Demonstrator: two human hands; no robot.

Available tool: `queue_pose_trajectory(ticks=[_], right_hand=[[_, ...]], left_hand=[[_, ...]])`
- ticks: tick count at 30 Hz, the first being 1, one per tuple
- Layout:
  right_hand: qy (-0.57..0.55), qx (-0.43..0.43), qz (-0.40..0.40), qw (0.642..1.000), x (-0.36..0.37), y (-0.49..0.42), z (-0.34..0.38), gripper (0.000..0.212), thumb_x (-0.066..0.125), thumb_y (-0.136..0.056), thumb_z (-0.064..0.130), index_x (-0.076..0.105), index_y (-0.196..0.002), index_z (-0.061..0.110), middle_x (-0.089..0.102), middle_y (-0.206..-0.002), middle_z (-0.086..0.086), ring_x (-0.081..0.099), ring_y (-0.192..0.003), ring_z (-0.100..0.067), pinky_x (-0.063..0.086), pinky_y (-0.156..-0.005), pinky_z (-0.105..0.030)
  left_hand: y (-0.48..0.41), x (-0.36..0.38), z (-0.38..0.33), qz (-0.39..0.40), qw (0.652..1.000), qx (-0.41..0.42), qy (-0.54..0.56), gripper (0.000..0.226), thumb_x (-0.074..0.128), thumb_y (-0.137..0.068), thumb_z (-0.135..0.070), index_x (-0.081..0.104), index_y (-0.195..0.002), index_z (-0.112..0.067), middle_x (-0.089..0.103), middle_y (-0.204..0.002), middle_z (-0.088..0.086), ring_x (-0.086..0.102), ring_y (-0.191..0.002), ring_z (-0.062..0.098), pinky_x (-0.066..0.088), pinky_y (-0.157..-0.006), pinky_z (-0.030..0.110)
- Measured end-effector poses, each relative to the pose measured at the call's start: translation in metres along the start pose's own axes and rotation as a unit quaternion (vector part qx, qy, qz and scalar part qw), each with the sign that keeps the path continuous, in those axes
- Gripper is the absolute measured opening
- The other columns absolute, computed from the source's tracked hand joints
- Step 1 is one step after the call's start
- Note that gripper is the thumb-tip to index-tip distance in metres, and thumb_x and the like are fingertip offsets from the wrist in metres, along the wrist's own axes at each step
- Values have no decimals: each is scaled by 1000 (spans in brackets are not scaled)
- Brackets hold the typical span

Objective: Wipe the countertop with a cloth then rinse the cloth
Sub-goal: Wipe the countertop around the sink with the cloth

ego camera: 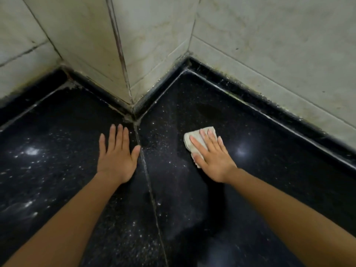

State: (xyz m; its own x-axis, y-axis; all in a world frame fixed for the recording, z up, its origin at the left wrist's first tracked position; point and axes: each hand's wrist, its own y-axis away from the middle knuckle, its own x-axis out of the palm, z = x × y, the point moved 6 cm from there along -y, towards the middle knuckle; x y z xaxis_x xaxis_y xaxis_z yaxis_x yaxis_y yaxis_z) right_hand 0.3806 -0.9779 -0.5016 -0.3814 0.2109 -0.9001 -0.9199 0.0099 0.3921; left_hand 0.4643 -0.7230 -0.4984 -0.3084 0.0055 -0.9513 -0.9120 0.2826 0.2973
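Rightward, right hand (212,157) flat on cloth (194,138), countertop (269,170) edge near.

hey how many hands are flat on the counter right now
2. The left hand lies flat on the bare black countertop, just left of the seam. The right hand presses down on the folded cloth, right of the seam.

left hand (117,157) flat, right hand (212,157) flat, fingers spread
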Motion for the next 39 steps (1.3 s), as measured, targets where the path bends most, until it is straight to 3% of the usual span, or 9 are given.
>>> queue_pose_trajectory(ticks=[6,14,20,22,27,30,32,39], right_hand=[[-36,53,-19,998,-35,-53,13,55,13,-101,51,-8,-150,39,-25,-157,2,-30,-142,-18,-20,-115,-39],[-47,61,-19,997,-52,-112,31,56,14,-101,50,-6,-151,38,-22,-159,0,-27,-143,-21,-18,-115,-41],[-14,-77,-1,997,-17,-35,55,56,10,-95,59,-4,-148,46,-17,-160,3,-26,-143,-15,-18,-117,-39],[15,-132,19,991,-4,6,59,58,4,-90,61,-6,-146,46,-19,-158,7,-30,-141,-12,-22,-114,-32],[96,-204,76,971,3,34,41,50,5,-96,58,-11,-143,51,-22,-157,8,-32,-140,-10,-23,-113,-31],[50,-97,29,994,-20,-18,22,57,3,-91,63,-10,-144,45,-11,-161,-1,-22,-144,-16,-20,-111,-33],[15,1,-8,1000,-41,-59,6,55,10,-97,56,-7,-147,42,-11,-161,-2,-17,-146,-19,-15,-114,-36],[-62,195,-18,979,-84,-156,0,56,12,-101,47,-7,-152,34,-18,-160,-4,-18,-146,-27,-10,-117,-47]], left_hand=[[12,-4,-24,-21,999,24,14,66,0,-95,-50,-22,-143,-11,-25,-155,6,-28,-140,18,-23,-109,39],[9,-3,-21,-36,999,25,22,63,0,-95,-50,-27,-138,-13,-27,-154,6,-31,-139,17,-22,-110,39],[10,-4,-21,-18,999,20,33,65,3,-96,-49,-23,-144,-13,-26,-155,5,-29,-140,18,-21,-110,38],[10,-5,-21,-14,999,20,38,65,3,-97,-49,-22,-144,-13,-26,-155,5,-28,-140,18,-20,-111,39],[11,-5,-21,-22,999,23,33,65,2,-96,-50,-25,-142,-13,-25,-155,6,-27,-141,19,-19,-111,40],[10,-5,-20,-28,999,23,32,66,2,-95,-50,-23,-144,-12,-25,-155,6,-27,-141,19,-16,-114,42],[11,-5,-20,-28,999,20,31,66,0,-95,-50,-23,-144,-13,-26,-155,5,-28,-140,19,-17,-114,43],[9,-1,-20,-27,999,19,28,68,-5,-92,-51,-25,-144,-13,-31,-153,5,-32,-138,19,-20,-112,42]])
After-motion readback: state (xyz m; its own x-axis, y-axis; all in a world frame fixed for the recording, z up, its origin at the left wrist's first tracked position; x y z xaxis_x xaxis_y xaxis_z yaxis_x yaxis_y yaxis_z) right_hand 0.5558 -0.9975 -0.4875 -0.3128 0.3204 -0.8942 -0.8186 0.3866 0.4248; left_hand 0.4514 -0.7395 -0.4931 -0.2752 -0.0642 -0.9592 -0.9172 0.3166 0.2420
